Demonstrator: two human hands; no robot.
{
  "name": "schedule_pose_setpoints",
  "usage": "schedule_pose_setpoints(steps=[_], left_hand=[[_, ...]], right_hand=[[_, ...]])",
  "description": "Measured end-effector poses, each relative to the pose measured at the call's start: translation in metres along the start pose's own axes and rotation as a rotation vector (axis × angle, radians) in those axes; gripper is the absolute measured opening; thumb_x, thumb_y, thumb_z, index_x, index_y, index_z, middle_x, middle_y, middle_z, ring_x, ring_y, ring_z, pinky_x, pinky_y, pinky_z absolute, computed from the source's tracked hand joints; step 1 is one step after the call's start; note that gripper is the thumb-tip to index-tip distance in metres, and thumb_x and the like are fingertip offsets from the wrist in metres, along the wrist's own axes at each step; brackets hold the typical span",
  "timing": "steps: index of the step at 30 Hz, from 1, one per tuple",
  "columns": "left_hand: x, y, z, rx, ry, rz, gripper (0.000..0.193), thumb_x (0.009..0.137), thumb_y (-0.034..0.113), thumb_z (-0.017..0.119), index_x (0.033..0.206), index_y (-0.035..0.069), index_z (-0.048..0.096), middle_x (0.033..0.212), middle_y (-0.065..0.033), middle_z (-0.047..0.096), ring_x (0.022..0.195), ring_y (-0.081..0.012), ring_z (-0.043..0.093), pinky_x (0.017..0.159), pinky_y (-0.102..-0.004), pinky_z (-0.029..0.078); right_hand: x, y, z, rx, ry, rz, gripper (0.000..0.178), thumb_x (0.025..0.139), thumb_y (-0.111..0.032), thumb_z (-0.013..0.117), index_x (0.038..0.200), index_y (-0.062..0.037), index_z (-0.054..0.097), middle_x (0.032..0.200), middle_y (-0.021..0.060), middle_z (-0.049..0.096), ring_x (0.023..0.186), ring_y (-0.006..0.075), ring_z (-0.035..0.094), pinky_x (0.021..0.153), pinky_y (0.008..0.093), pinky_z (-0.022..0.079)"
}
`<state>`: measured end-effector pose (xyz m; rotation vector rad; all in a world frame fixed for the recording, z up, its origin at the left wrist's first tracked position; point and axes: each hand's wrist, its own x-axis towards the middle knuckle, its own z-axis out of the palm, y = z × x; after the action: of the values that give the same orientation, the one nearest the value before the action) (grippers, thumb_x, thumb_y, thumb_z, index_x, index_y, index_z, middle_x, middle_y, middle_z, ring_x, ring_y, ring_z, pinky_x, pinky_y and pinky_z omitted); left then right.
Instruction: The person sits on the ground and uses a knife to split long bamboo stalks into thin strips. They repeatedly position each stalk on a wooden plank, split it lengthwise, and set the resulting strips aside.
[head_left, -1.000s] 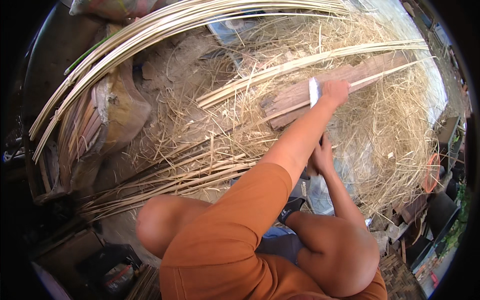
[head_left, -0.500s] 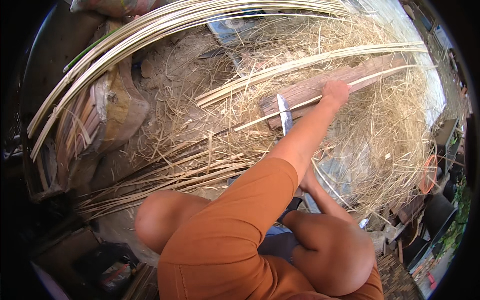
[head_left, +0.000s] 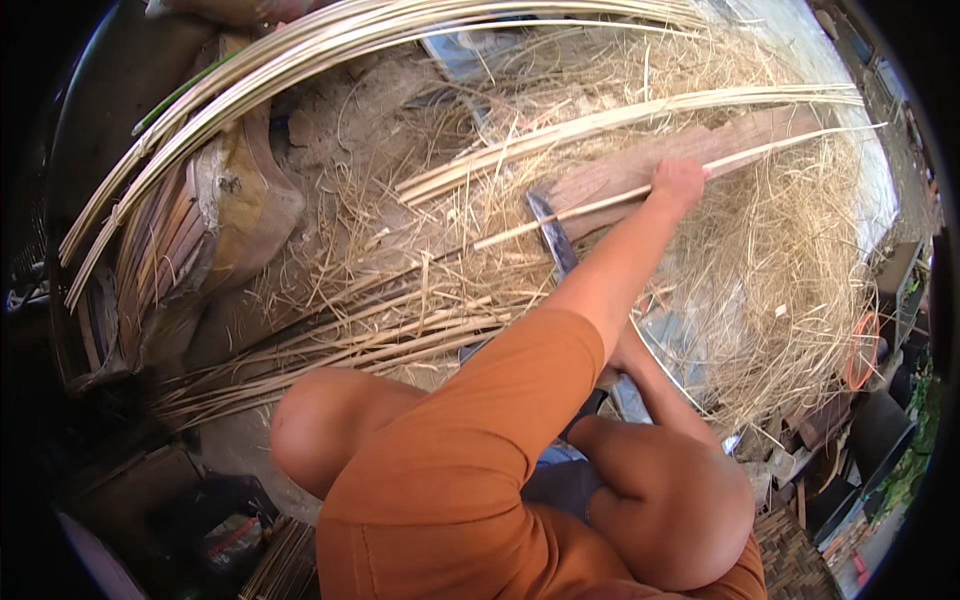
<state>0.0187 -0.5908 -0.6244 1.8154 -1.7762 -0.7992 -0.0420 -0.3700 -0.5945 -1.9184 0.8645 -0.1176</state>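
Observation:
My left hand (head_left: 680, 183) reaches across to the right, its fingers closed round a long pale bamboo strip (head_left: 765, 150). The strip runs over a worn wooden board (head_left: 625, 170) and past its left end. A knife blade (head_left: 551, 233) crosses the strip at that end of the board, tip pointing away from me. My right hand (head_left: 622, 352) is low beneath my left forearm, in line with the blade. The forearm hides most of its fingers and the knife's handle, but it appears closed on the knife.
Curly shavings (head_left: 770, 280) cover the ground around the board. Several pale strips (head_left: 590, 130) lie beyond it, and a larger bundle (head_left: 300, 65) arches across the far left over a wrapped sack (head_left: 250, 210). Darker strips (head_left: 330, 355) lie near my left knee.
The knife blade has moved left along the strip, from over the board to its left end, and now tilts more. My left hand still holds the strip in nearly the same place.

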Motion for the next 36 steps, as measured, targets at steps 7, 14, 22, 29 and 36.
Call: schedule_pose_setpoints(steps=[7, 14, 22, 29, 36], left_hand=[[0.000, -0.017, -0.006, 0.084, -0.006, -0.044, 0.042, 0.096, 0.040, 0.043, 0.097, 0.007, 0.068, 0.092, -0.0129, 0.069, 0.089, -0.0281, 0.066, 0.079, -0.0400, 0.051], [-0.011, -0.028, -0.025, 0.148, -0.051, -0.042, 0.037, 0.095, 0.035, 0.046, 0.096, 0.006, 0.068, 0.096, -0.0130, 0.069, 0.092, -0.0282, 0.066, 0.079, -0.0390, 0.050], [-0.095, -0.084, -0.191, 0.983, -0.572, 0.469, 0.013, 0.078, 0.016, 0.061, 0.079, 0.010, 0.072, 0.086, -0.0093, 0.070, 0.086, -0.0240, 0.066, 0.064, -0.0373, 0.053], [-0.247, -0.156, -0.200, -0.291, -0.613, -0.408, 0.043, 0.101, 0.039, 0.033, 0.099, 0.002, 0.056, 0.067, -0.0020, 0.047, 0.058, -0.0115, 0.046, 0.056, -0.0292, 0.043], [-0.246, -0.175, -0.203, -0.864, -0.613, -0.650, 0.030, 0.100, 0.032, 0.041, 0.083, 0.011, 0.051, 0.057, 0.0082, 0.033, 0.045, -0.0038, 0.024, 0.040, -0.0200, 0.020]], right_hand=[[0.014, -0.027, 0.023, 0.166, -0.130, -0.159, 0.033, 0.091, -0.021, 0.055, 0.115, 0.0019, 0.053, 0.100, 0.0167, 0.063, 0.090, 0.0244, 0.061, 0.076, 0.0337, 0.049], [0.018, -0.006, 0.034, 0.684, 0.222, 0.156, 0.028, 0.093, -0.019, 0.053, 0.113, 0.0001, 0.050, 0.084, 0.0119, 0.061, 0.065, 0.0160, 0.061, 0.054, 0.0274, 0.050], [0.005, 0.004, 0.013, 0.660, 0.407, 0.401, 0.033, 0.094, -0.025, 0.055, 0.113, -0.0002, 0.043, 0.070, 0.0069, 0.054, 0.060, 0.0162, 0.058, 0.052, 0.0293, 0.049], [-0.012, 0.017, -0.059, -0.436, 0.504, -0.016, 0.047, 0.086, -0.019, 0.059, 0.127, -0.0035, 0.041, 0.100, 0.0249, 0.055, 0.074, 0.0416, 0.061, 0.073, 0.0459, 0.051], [0.027, 0.063, -0.052, -0.392, 0.625, 0.152, 0.039, 0.091, -0.033, 0.053, 0.120, -0.0075, 0.049, 0.090, 0.0217, 0.062, 0.076, 0.0407, 0.063, 0.065, 0.0487, 0.051]])
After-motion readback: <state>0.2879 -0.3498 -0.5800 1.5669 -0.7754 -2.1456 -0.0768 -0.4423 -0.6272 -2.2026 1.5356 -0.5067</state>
